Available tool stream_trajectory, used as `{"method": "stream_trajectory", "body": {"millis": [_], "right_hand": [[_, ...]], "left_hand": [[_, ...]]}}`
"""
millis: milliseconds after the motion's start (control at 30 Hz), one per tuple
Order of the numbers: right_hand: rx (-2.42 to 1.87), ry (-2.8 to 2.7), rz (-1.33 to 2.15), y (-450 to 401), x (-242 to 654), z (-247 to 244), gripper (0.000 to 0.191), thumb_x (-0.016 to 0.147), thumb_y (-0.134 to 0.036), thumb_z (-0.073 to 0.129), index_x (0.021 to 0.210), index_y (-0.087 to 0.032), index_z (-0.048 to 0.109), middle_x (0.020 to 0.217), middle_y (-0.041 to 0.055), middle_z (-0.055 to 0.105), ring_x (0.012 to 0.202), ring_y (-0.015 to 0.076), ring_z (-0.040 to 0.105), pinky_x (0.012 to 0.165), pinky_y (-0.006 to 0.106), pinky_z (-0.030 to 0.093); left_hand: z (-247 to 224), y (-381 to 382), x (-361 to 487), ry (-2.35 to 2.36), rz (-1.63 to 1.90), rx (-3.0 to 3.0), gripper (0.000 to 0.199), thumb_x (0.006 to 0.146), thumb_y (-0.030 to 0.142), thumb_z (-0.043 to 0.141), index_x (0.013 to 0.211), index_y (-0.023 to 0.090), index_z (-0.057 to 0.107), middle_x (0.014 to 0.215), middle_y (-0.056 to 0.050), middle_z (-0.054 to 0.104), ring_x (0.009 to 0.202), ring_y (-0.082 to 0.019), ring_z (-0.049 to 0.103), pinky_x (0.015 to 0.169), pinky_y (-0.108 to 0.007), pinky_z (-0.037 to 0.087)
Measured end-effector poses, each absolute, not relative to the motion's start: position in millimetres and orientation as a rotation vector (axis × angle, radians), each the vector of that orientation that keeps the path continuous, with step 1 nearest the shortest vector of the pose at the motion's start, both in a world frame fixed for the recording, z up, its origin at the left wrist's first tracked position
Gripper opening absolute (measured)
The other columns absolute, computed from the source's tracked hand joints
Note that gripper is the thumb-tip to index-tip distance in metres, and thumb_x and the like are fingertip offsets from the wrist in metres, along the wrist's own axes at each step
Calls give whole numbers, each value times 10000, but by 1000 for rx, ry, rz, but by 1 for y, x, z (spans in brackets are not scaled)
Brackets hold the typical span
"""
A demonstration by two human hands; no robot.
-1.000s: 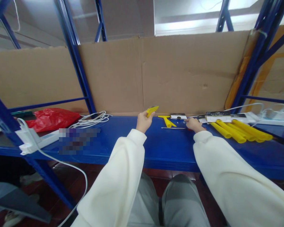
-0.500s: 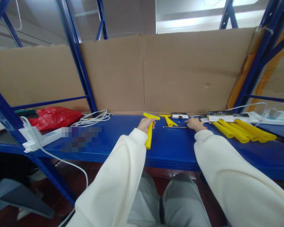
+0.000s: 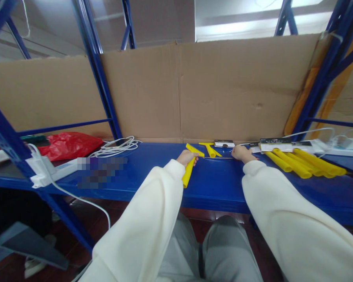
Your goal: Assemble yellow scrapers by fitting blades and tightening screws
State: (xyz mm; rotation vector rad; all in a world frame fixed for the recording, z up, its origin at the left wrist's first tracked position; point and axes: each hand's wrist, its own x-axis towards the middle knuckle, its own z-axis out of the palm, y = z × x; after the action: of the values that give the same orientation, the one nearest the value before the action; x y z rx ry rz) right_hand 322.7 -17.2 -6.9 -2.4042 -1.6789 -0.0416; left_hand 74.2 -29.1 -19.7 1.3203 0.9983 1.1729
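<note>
My left hand is closed around a yellow T-shaped piece, its tube end pointing down toward the shelf's front edge. To the right, my right hand has its fingers pressed together at the right end of a thin metal rod. The rod's left end is close to the yellow piece; whether they touch is unclear. Behind the rod lies another yellow T-shaped piece, with a small black and white box beside it.
Several yellow tubes lie on the blue shelf at the right, by a power strip. A red bag, coiled white cable and another power strip are at left. Cardboard stands behind.
The yellow piece in my left hand has tilted and moved slightly right. My right hand has closed on the rod's end, where its fingers were reaching before.
</note>
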Motion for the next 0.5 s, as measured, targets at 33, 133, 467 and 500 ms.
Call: {"method": "stream_trajectory", "body": {"millis": [33,133,467,500], "right_hand": [[-2424,-1668,-30,-16,322,-7,355,840,-139,491,1136,-155,687,1168,187,668,1162,303,587,1004,490,390],[-2444,-1665,-9,-13,321,-8,305,824,-149,524,1069,-144,704,1163,198,659,1166,315,576,982,478,410],[-1649,-1899,176,-13,289,-5,187,879,-226,513,760,-166,644,856,89,706,832,209,629,774,302,477],[-1544,-1924,188,-13,282,-6,184,882,-244,515,762,-173,635,845,80,701,812,201,622,764,295,473]], "left_hand": [[-19,-28,74,1016,1146,1321,397,922,357,604,1251,138,569,1246,-121,588,1058,-225,615,885,-429,538],[-16,-24,72,1081,1046,1322,308,888,313,658,1067,64,640,982,-117,668,838,-179,650,728,-326,550],[-9,-32,72,1115,973,1335,218,751,155,758,630,122,581,470,14,522,402,-74,450,416,-210,346],[-8,-34,73,1119,968,1335,231,768,145,738,614,127,566,461,18,514,389,-72,441,409,-207,340]]}}
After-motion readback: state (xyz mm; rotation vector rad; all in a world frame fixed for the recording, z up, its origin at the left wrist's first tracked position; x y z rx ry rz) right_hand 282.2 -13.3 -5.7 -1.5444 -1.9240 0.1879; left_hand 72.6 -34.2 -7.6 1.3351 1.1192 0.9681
